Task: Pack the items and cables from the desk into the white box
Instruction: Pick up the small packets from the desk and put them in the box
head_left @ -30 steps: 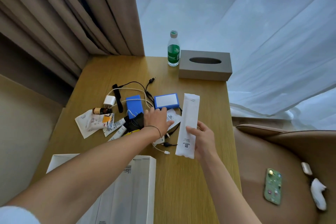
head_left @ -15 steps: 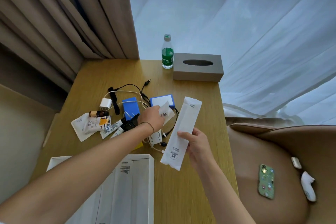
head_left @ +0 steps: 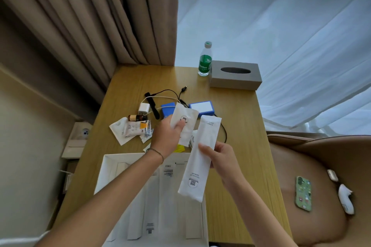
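Holding a long white paper sleeve (head_left: 200, 158) with small print and a round mark near its lower end, the right hand (head_left: 221, 159) grips it above the white box (head_left: 112, 168). The left hand (head_left: 167, 138) pinches a shorter white packet (head_left: 185, 121) with a printed code, raised over the bench (head_left: 241, 126). Behind lie black cables (head_left: 170, 92), a white charger (head_left: 144, 108) and two blue boxes (head_left: 201, 107).

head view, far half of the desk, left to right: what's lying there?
white charger plug → black strap → blue box → blue-edged box with white top → green-label water bottle → grey tissue box
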